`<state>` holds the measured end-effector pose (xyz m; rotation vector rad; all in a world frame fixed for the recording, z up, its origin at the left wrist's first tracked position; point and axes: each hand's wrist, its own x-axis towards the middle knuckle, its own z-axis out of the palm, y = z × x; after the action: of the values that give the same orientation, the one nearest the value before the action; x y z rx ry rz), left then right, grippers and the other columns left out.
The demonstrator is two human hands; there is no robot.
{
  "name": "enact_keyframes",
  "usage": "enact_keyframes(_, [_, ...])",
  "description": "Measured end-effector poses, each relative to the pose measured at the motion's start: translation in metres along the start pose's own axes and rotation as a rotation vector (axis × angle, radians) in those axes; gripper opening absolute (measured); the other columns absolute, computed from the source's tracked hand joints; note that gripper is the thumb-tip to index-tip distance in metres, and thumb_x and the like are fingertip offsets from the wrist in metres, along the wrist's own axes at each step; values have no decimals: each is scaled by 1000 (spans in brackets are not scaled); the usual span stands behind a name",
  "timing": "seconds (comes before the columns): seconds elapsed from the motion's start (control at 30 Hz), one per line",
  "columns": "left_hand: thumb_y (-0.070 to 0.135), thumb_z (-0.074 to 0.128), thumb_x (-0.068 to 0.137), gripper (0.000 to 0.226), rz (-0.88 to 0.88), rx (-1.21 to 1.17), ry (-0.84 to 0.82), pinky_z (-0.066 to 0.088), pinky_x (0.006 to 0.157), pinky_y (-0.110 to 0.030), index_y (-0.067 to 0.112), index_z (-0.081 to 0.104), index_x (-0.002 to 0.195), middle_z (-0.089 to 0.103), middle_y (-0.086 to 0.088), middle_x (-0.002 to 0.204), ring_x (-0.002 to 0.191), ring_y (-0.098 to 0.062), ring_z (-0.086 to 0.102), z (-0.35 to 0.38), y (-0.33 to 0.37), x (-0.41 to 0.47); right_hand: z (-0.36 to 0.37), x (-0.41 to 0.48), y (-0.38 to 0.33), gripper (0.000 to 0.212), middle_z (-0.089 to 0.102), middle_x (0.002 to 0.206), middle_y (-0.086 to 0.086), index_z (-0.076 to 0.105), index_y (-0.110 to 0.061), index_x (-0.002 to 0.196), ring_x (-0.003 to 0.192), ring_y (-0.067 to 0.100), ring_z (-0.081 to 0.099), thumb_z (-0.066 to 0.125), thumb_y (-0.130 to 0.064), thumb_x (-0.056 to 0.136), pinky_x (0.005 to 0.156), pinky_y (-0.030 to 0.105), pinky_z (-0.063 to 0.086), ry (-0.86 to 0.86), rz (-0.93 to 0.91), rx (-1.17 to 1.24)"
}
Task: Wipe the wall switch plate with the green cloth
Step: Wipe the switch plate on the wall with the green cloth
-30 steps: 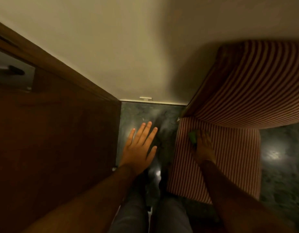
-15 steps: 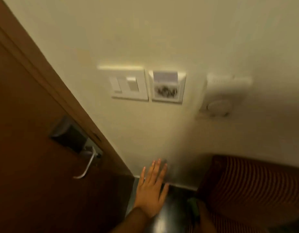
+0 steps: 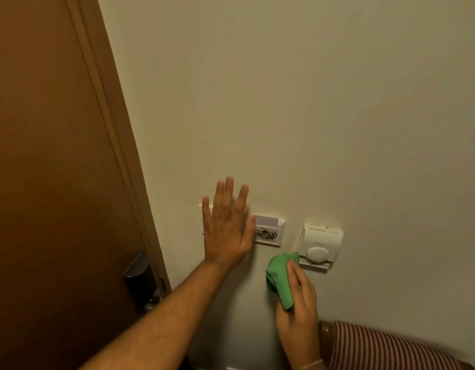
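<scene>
My left hand (image 3: 227, 225) is spread flat over the white wall switch plate (image 3: 205, 205), hiding almost all of it; only its upper left corner shows. Beside it on the right is a white key-card holder plate (image 3: 268, 232) with black scribbles. My right hand (image 3: 297, 297) holds the bunched green cloth (image 3: 280, 276) just below the card holder and left of the thermostat, close to the wall. Whether the cloth touches the wall I cannot tell.
A white thermostat (image 3: 320, 247) with a round dial is mounted right of the plates. The brown wooden door (image 3: 49, 182) with a metal handle (image 3: 140, 273) fills the left side. A red-striped chair back (image 3: 386, 345) sits at the bottom right.
The view swung up from the floor to the wall. My left hand rose from low on the wall onto the switch plate. My right hand lifted the green cloth from the chair up near the plates.
</scene>
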<state>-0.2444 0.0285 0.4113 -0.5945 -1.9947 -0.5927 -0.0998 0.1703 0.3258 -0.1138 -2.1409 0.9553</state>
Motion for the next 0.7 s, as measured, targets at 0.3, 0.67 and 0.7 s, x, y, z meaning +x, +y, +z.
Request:
enact_keyframes(0.3, [40, 45, 114, 72, 135, 11, 65, -10, 140, -47, 21, 18, 178, -23, 7, 184, 173, -16, -15, 10, -27, 120, 35, 32, -6, 57, 50, 155, 14, 56, -4, 146, 146, 34, 47, 69, -5, 90, 130, 40, 34, 105, -294, -203])
enact_keyframes(0.67, [41, 46, 113, 69, 212, 99, 161, 2, 140, -57, 27, 25, 177, 12, -9, 183, 173, -21, -9, 35, -39, 128, 73, 45, 60, 48, 42, 164, 9, 50, -4, 151, 164, 26, 23, 29, -27, 115, 128, 52, 32, 6, -424, -364])
enact_keyframes(0.7, [41, 47, 113, 69, 215, 93, 165, 2, 140, -57, 27, 26, 177, 12, -9, 183, 173, -21, -9, 36, -40, 128, 78, 45, 61, 46, 42, 164, 7, 48, -6, 152, 165, 22, 19, 27, -25, 115, 130, 48, 26, 23, -419, -387])
